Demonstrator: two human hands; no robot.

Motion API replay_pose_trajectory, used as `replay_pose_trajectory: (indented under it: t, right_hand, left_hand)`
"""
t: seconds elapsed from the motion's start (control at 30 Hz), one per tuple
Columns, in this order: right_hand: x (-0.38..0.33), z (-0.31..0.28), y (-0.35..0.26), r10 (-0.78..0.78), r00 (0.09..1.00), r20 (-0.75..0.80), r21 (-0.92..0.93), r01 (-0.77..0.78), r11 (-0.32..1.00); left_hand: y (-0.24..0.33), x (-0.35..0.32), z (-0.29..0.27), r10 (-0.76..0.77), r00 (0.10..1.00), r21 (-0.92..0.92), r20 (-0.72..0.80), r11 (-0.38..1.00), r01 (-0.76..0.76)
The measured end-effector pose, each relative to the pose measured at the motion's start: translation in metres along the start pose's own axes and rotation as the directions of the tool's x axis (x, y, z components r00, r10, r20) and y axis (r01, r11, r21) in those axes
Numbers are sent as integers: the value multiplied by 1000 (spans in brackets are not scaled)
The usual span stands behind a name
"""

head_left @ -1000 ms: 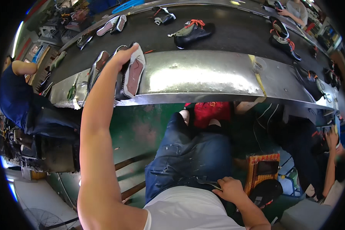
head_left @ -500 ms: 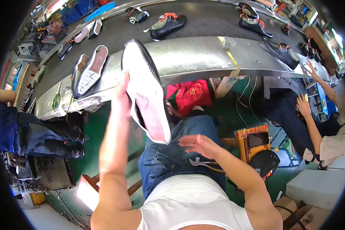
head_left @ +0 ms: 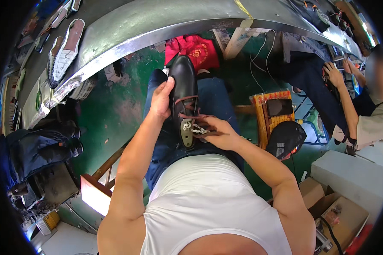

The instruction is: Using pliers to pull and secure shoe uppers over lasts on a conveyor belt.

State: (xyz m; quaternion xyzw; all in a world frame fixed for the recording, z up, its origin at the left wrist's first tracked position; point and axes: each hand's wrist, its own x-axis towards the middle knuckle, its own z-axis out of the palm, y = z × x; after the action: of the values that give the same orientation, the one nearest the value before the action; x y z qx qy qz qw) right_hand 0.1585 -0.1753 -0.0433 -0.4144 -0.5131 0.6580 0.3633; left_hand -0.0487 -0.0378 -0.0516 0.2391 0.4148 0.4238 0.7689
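A black shoe [head_left: 183, 78] with brown laces [head_left: 187, 103] lies upper side up over my lap, its toe pointing away from me. A worn green shoe last [head_left: 186, 132] with holes shows at its heel end. My left hand [head_left: 161, 98] grips the left side of the shoe, thumb along the upper. At the heel end, the fingers of my right hand [head_left: 220, 134] are closed around the dark edge of the shoe's opening, beside the laces and some whitish strands. Exactly what the right fingertips pinch is partly hidden.
A metal-edged bench [head_left: 157, 27] curves across the front, with a pair of unfinished shoes [head_left: 66, 53] on its left. A red cloth [head_left: 193, 49] is beneath it. To the right are a woven mat seat [head_left: 264, 123] with a phone, a black cap [head_left: 285, 138] and a co-worker [head_left: 344, 93].
The shoe has come down from above the bench edge to my lap and turned from sole up to upper up. My right hand has closed on its heel end. The view has tilted down.
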Motion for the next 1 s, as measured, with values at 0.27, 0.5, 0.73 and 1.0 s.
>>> replay_pose_trajectory:
  t: [0.27, 0.5, 0.73, 1.0]
  right_hand:
    - [33, -1, -11, 204, 890, -409, 630, 114, 768]
    - [4, 34, -86, 197, 964, -178, 768, 10, 641]
    - [28, 25, -99, 22, 997, -79, 722, 42, 691]
    - [112, -45, -77, -80, 973, -215, 247, 134, 960]
  left_hand:
    - [-51, -2, 0, 11, 985, 218, -174, 976, 28]
    - [-63, -3, -9, -84, 959, 285, -270, 945, 163]
    - [-69, 6, 0, 289, 938, 709, -193, 702, -70]
    - [-37, -50, 5, 338, 881, 521, 331, 713, -470]
